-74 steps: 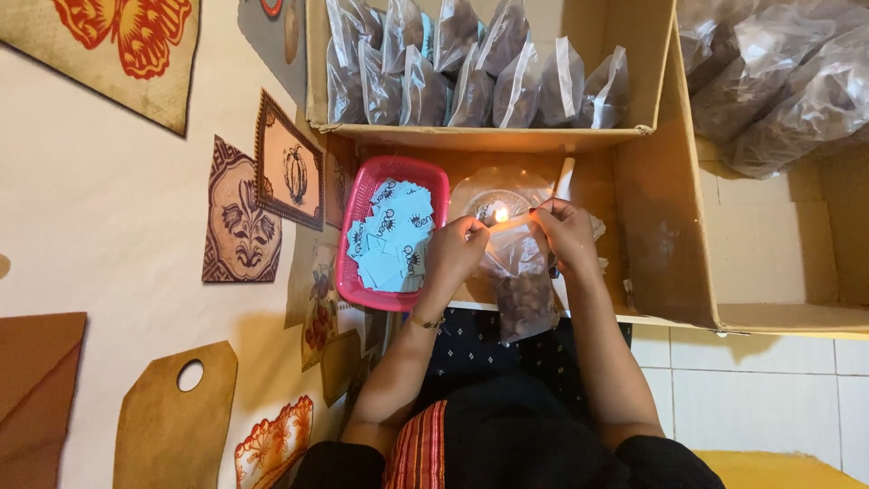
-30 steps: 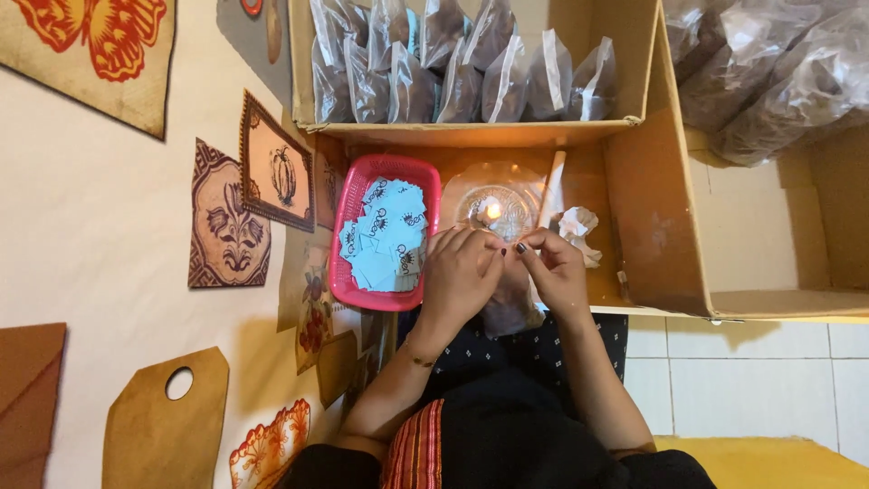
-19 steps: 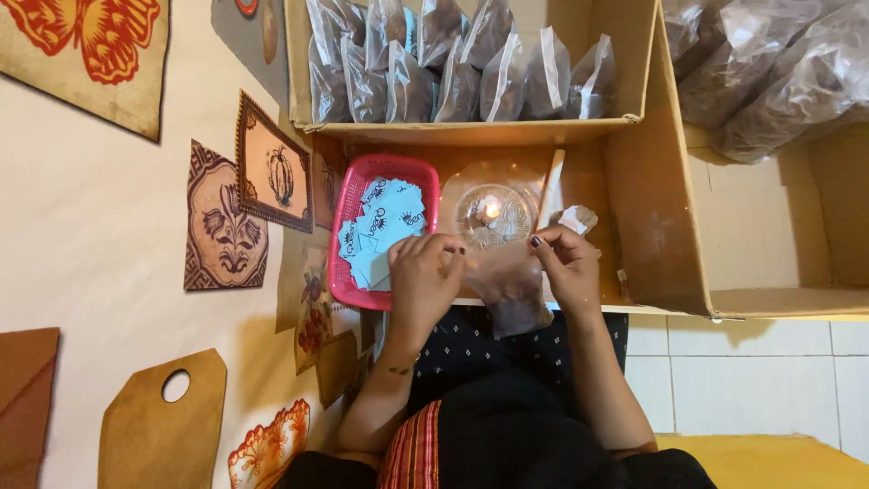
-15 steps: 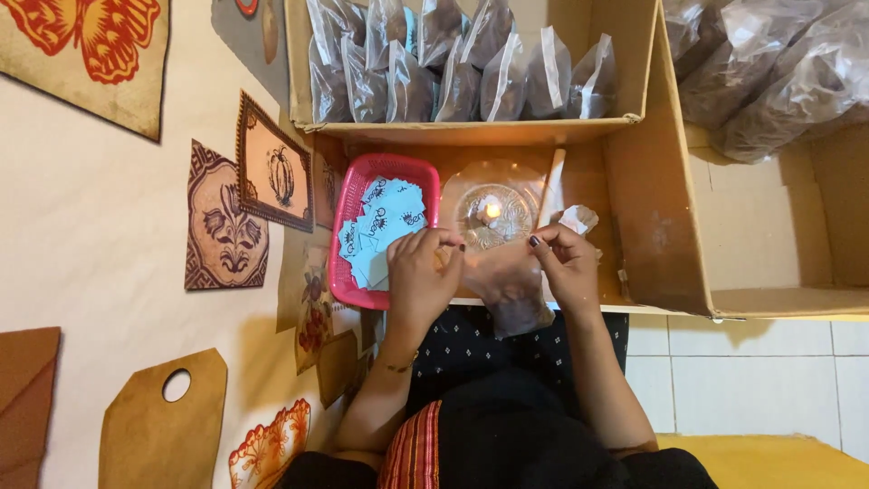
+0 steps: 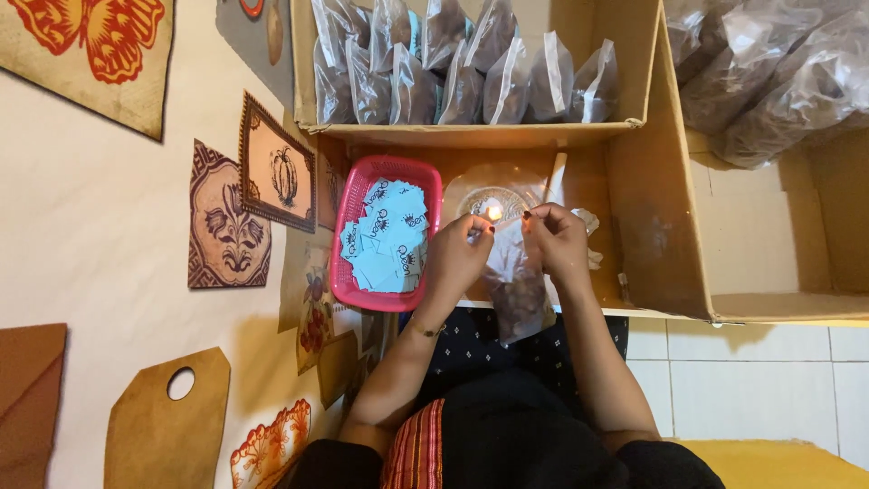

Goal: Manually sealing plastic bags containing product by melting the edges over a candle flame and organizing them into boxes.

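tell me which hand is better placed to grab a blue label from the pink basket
Left. The left hand is right beside the pink basket of blue labels; the right hand is farther, pinching the plastic bag.

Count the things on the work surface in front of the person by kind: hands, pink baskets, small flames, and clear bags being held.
Hands: 2, left hand and right hand
Pink basket: 1
Flame: 1
Held clear bag: 1
Total: 5

Clear filled bags (image 5: 462, 68) rowed in box, blue labels (image 5: 387, 237) in pink basket, possibly paper
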